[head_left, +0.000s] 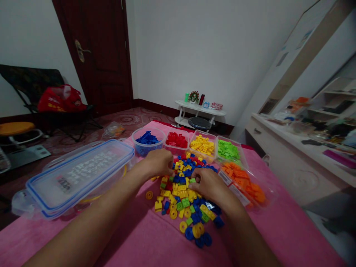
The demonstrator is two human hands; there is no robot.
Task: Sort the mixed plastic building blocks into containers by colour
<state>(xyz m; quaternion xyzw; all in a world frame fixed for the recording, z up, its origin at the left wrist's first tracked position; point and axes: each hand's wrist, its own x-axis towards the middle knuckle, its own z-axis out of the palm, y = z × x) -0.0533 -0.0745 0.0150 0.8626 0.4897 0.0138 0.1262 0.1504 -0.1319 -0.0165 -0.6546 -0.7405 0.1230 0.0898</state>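
A mixed pile of toy building bricks (182, 194) in yellow, blue, green and red lies on the pink cloth (133, 226), with several round wheel-like pieces at its near side. My left hand (160, 163) reaches into the pile's left edge with curled fingers; what its fingertips hold, if anything, is hidden. On the other side, my right hand (208, 182) has thumb and index finger closed around a green toy brick (192, 181). Behind the pile stand containers of sorted bricks: blue (147, 138), red (176, 140), yellow (202, 144) and light green (228, 150). Orange bricks (244, 183) fill a tray beside my right forearm.
A clear lidded box (83, 174) with a blue rim stands left of my left forearm. Beyond the table are a low white shelf (200, 107), a folding chair (30, 81) with a red bag (61, 99), and a yellow stool (16, 128). A cluttered white cabinet (294, 163) stands at right.
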